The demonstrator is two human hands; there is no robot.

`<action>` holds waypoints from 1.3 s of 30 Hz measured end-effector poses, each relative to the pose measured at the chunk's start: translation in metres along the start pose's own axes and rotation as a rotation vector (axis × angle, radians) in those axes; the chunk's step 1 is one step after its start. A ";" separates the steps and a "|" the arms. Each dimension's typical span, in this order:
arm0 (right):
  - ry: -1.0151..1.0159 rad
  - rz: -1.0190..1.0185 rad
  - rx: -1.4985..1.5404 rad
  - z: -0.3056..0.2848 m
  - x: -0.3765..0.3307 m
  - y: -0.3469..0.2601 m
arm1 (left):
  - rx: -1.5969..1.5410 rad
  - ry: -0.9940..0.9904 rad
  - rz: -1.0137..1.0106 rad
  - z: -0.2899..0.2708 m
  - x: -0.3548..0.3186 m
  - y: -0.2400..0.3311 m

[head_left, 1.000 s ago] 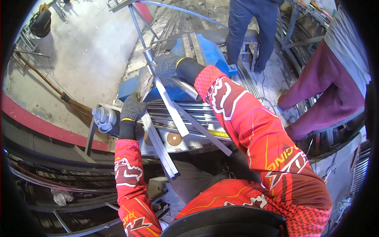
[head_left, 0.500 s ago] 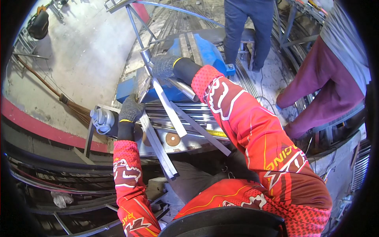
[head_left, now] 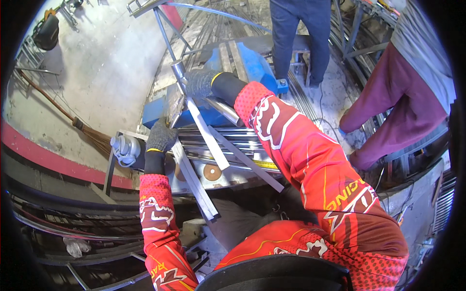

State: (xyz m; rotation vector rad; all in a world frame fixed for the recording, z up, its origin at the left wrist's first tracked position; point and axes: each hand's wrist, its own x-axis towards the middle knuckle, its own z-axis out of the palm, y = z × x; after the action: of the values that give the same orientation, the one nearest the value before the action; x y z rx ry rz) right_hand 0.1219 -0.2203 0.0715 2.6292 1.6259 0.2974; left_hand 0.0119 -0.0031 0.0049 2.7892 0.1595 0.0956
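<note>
Both of my hands wear grey knit gloves with yellow cuffs. My right hand (head_left: pixel 200 83) is closed round a shiny steel tool that looks like a hammer, its short cylindrical head (head_left: pixel 178 71) standing out left of my fingers; my glove hides most of it. Nearer me on the left, my left hand (head_left: pixel 163 136) is closed at the upper end of a long square metal bar (head_left: pixel 195 182); its fingertips are partly hidden. Between my arms lie a bright flat bar (head_left: pixel 206 133) and a duller grey bar (head_left: pixel 250 161). Beyond my hands is a blue metal vise-like block (head_left: pixel 255 68).
Several shiny rods (head_left: pixel 233 138) lie under the bars, with a yellow measuring strip (head_left: pixel 266 165) and a brown disc (head_left: pixel 212 172). A grey metal fitting (head_left: pixel 126 150) and a broom (head_left: pixel 92 136) are at left. Two people stand at right, in dark trousers (head_left: pixel 301 34) and maroon trousers (head_left: pixel 388 97).
My hands and the bars stay almost in place. The legs in dark trousers appear slightly farther left.
</note>
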 end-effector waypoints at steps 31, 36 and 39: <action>0.072 0.186 0.241 0.010 0.001 0.003 | -0.026 0.012 0.019 -0.002 -0.001 0.007; 0.074 0.218 0.305 0.011 0.003 0.003 | -0.025 0.010 0.012 0.000 0.001 0.004; 0.077 0.228 0.328 0.012 0.003 0.003 | -0.020 0.018 0.012 0.000 0.001 0.004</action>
State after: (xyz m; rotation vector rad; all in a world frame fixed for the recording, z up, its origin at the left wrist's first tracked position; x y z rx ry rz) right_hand 0.1277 -0.2185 0.0604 3.0930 1.5098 0.1504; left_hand 0.0134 -0.0072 0.0063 2.7705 0.1457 0.1245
